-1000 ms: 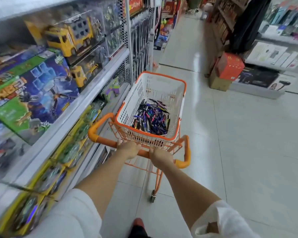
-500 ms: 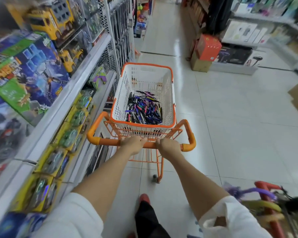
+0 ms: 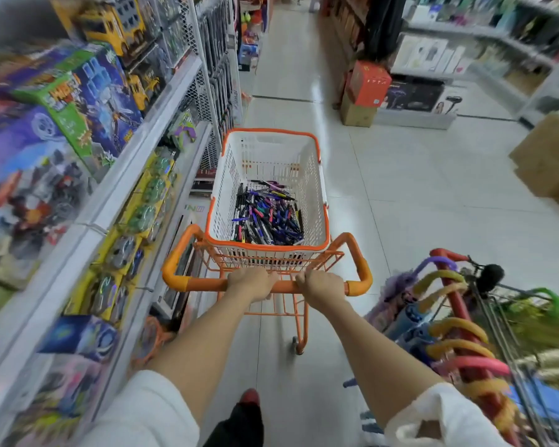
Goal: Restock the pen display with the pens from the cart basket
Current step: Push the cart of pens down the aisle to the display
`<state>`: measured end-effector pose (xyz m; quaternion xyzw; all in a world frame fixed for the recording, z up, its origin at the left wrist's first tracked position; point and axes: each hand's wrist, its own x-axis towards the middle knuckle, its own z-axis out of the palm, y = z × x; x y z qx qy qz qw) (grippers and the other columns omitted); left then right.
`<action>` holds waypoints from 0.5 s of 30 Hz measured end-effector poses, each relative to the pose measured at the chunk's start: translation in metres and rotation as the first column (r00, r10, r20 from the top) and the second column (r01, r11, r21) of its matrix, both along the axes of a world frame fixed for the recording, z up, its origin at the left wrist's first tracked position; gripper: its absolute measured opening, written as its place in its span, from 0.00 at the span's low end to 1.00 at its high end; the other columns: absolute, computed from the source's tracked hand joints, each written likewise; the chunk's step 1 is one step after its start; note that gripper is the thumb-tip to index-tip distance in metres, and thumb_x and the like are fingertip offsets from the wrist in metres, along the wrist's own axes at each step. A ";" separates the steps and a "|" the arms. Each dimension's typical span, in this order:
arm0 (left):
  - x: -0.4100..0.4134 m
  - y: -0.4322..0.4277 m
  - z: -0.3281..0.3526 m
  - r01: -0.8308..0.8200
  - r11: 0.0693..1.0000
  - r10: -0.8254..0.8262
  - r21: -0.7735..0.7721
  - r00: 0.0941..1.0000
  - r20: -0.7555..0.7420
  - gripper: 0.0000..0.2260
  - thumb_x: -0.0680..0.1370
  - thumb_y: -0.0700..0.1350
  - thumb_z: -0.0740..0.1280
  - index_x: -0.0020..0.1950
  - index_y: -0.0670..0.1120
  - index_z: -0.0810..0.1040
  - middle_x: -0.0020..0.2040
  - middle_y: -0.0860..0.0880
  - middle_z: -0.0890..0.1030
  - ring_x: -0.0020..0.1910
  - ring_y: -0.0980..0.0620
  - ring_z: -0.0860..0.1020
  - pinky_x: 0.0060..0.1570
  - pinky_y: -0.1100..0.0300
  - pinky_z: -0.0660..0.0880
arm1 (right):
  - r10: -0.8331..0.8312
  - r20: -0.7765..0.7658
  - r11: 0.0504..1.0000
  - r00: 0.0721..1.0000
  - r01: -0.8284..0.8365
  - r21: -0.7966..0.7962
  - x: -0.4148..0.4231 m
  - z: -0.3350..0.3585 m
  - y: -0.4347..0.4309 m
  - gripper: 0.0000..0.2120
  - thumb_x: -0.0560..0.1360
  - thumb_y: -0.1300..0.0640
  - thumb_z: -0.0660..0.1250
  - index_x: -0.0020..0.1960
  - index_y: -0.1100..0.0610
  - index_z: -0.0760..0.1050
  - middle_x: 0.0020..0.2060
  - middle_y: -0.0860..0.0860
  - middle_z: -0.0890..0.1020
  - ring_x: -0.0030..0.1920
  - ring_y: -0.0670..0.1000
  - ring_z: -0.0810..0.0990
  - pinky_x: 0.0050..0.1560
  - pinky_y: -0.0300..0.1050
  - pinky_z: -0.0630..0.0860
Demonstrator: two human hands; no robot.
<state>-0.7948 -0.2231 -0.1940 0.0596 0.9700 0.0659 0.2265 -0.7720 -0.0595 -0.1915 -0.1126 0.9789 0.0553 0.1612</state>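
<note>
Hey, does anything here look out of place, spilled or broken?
Nothing looks spilled or broken. The pens lie in a loose jumble, pointing every way, at the near end of the basket, all inside its walls.

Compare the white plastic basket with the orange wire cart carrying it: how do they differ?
The white plastic basket has slotted walls; the orange wire cart is open thin rods. The basket holds the loose pens; the cart carries only the basket. The left hand and right hand grip the cart's handle, not the basket. Shared: orange colouring.
</note>
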 end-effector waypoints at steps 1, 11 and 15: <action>0.013 0.001 0.000 0.019 1.000 -0.019 -0.011 1.000 -0.005 0.26 0.83 0.58 0.49 0.41 0.49 0.83 0.44 0.49 0.82 0.44 0.48 0.78 0.48 0.53 0.71 | 0.004 -0.003 1.000 1.000 -0.004 0.001 0.013 0.000 0.002 0.05 0.82 0.54 0.60 0.51 0.55 0.69 0.36 0.50 0.69 0.44 0.53 0.77 0.41 0.47 0.76; 0.165 0.015 0.004 0.024 1.000 -0.024 -0.012 0.999 0.031 0.15 0.82 0.53 0.56 0.42 0.48 0.76 0.46 0.48 0.80 0.47 0.46 0.75 0.45 0.53 0.69 | -0.031 0.030 0.999 0.999 0.031 0.020 0.165 0.000 0.013 0.05 0.81 0.57 0.61 0.57 0.54 0.69 0.40 0.51 0.73 0.45 0.53 0.78 0.46 0.48 0.80; 0.219 0.015 -0.004 -0.018 0.999 0.014 0.033 0.991 0.135 0.28 0.80 0.60 0.51 0.41 0.48 0.85 0.39 0.54 0.85 0.44 0.53 0.80 0.58 0.52 0.71 | -0.057 0.058 0.998 0.997 0.057 0.000 0.231 0.009 0.016 0.04 0.82 0.59 0.58 0.56 0.55 0.69 0.42 0.51 0.72 0.47 0.54 0.77 0.42 0.47 0.74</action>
